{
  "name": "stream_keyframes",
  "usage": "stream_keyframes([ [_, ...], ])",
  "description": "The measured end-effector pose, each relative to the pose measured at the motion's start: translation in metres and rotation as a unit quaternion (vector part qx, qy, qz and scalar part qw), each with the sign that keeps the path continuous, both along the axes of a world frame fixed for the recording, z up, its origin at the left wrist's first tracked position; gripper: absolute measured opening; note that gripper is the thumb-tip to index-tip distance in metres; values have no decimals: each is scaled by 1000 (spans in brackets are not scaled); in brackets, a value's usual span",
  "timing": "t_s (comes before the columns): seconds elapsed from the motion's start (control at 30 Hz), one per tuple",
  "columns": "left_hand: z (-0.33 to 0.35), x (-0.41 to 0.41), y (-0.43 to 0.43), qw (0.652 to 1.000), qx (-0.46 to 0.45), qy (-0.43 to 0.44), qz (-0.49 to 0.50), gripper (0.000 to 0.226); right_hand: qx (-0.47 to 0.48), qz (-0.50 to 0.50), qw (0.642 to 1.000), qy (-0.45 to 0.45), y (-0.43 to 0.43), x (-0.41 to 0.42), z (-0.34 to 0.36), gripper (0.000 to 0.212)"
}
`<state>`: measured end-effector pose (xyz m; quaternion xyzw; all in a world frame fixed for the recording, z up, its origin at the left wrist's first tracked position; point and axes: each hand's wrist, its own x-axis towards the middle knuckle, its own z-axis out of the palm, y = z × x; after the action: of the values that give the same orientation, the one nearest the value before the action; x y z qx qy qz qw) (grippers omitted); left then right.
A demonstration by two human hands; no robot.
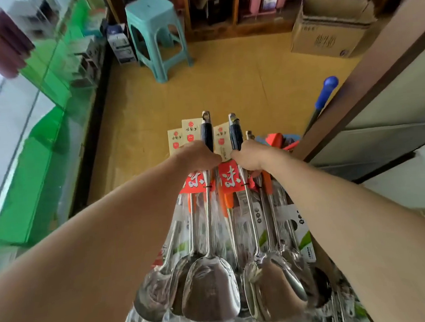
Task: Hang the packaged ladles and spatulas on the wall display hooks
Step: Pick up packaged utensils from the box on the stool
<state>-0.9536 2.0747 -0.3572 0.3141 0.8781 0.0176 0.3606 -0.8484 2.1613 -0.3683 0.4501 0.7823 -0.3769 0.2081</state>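
- Centrally, the left hand [198, 157] wraps round the left bundle [211, 290] of packaged utensils, just below its blue handle [208, 138]. The fingers curl close together, and their tips are hidden behind the handles.
- The right hand [249, 158] grips the right bundle [272, 288] in the same way; its fingertips are hidden too.
- The 2 bundles are held in the air above the floor [225, 83], side by side. Their handles point away from the camera and their steel blades, in clear plastic sleeves, lie nearest it.
- Red label cards [195, 183] sit just below the hands.
- A teal stool [155, 33] stands near the floor's far-left corner, and an open cardboard box [330, 24] near its far-right corner.
- A blue-tipped pole [326, 92] leans at the floor's right edge, and a green glass counter [40, 149] runs along its left edge.
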Motion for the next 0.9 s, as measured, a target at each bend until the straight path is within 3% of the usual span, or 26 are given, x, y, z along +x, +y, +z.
stream_keyframes([
  [0.23, -20, 0, 7, 1000, -28, 1, 8, 24, -49, -29, 998, 6, 10, -1, -16, 30],
  [0.33, -23, -1, 9, 999, -35, 11, 1, 29, -48, -44, 998, -6, 13, 2, -19, 45],
  [0.53, -30, -4, 5, 998, -48, 28, -22, 36, -24, -13, 1000, -8, 10, 4, -23, 45],
  [0.7, -24, -5, -1, 996, -75, -24, -39, 38, -14, 0, 999, -30, 7, 6, -20, 43],
  [0.8, -21, -17, -2, 1000, -9, -2, 13, 40, -10, 3, 1000, -29, 5, 8, -24, 42],
  [0.9, -32, -47, -19, 975, 121, 121, 144, 39, -5, 7, 1000, -29, 5, 11, -27, 36],
])
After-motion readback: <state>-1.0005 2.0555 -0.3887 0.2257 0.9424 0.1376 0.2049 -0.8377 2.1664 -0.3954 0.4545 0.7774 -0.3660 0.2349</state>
